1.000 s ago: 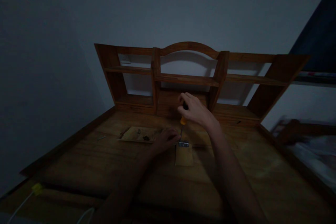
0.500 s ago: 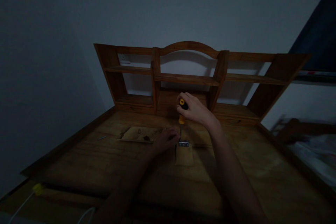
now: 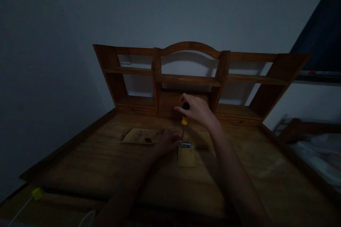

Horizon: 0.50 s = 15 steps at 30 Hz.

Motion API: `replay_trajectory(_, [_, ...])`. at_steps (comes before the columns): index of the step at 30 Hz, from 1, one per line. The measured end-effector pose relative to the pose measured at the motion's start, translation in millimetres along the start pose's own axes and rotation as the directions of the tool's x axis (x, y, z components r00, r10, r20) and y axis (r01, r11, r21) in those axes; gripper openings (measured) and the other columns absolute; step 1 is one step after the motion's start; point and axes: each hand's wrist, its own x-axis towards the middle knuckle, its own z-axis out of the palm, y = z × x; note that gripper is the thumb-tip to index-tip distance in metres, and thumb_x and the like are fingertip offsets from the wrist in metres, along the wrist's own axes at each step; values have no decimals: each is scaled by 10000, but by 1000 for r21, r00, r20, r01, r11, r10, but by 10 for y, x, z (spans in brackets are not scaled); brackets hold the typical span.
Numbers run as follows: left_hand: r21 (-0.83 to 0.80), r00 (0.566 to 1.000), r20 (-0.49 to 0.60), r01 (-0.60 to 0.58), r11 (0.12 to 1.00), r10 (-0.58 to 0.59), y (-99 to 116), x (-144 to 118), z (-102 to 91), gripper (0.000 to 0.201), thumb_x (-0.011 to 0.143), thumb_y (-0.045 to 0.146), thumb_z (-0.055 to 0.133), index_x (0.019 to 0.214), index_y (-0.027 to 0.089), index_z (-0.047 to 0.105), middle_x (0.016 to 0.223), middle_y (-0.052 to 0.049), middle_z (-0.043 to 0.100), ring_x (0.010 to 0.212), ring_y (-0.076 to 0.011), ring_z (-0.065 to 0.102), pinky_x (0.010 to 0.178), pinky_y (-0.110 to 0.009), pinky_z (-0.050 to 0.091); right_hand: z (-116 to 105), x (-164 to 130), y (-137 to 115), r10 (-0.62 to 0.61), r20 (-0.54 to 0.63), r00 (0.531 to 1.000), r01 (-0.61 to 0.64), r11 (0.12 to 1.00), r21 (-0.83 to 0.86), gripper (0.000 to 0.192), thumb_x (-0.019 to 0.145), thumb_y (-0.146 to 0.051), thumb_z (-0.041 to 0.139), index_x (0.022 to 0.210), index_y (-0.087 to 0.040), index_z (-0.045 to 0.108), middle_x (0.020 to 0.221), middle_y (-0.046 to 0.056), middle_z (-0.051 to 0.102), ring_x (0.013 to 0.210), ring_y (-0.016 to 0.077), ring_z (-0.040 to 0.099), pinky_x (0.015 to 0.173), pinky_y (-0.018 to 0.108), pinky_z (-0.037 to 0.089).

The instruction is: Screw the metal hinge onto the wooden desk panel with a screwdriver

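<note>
My right hand (image 3: 196, 110) grips the black and yellow handle of a screwdriver (image 3: 184, 120) held upright, its tip down on a small metal hinge plate (image 3: 185, 145). The hinge sits on the far end of a small pale wooden block (image 3: 186, 156) lying on the wooden desk top (image 3: 239, 170). My left hand (image 3: 169, 141) rests on the desk just left of the hinge, its fingers curled by the screwdriver's shaft; whether they touch the shaft is unclear in the dim light.
A flat pale board (image 3: 142, 136) with dark specks lies left of my left hand. A wooden shelf unit (image 3: 189, 78) stands along the back of the desk against the wall. A white cable with a yellow part (image 3: 36, 194) lies at the lower left. A small screw (image 3: 102, 140) lies at the left.
My right hand has shifted its grip on the screwdriver handle, turning slightly. The view has drifted a little. My left hand stays beside the hinge.
</note>
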Motion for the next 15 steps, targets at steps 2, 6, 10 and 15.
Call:
replay_trajectory(2, [6,1000,7,12,1000,-12,-1,0,2,83,884,263,619,892,183,640,932,-23,626,899,-171,582,825,-281,449,-4,2,7,-34,2,999,34,999,8,218,857,-329,544,1044,-223,511,1036,47,614,908,217,586,806,334,416])
replay_trajectory(6, [19,998,45,34,999,-35,23,9,-16,93,893,275,603,866,192,635,936,-27,618,916,-182,576,835,-287,453,-19,-8,5,-55,34,998,53,996,70,322,809,-250,543,1124,-225,478,1139,58,581,954,216,572,826,332,418])
replay_trajectory(10, [12,998,57,0,1000,-1,40,18,-33,108,901,265,590,845,182,629,925,-34,613,895,-181,576,822,-286,454,4,-13,21,-12,19,1000,12,1000,24,286,853,-379,553,1087,-228,488,1057,51,606,923,230,579,806,342,411])
replay_trajectory(15, [29,999,51,-2,1000,0,-2,25,-8,126,907,290,596,868,183,650,923,-42,624,907,-192,578,845,-311,452,-9,-2,42,-45,47,998,43,998,36,153,858,-290,523,997,-228,510,1032,45,591,906,209,574,804,327,404])
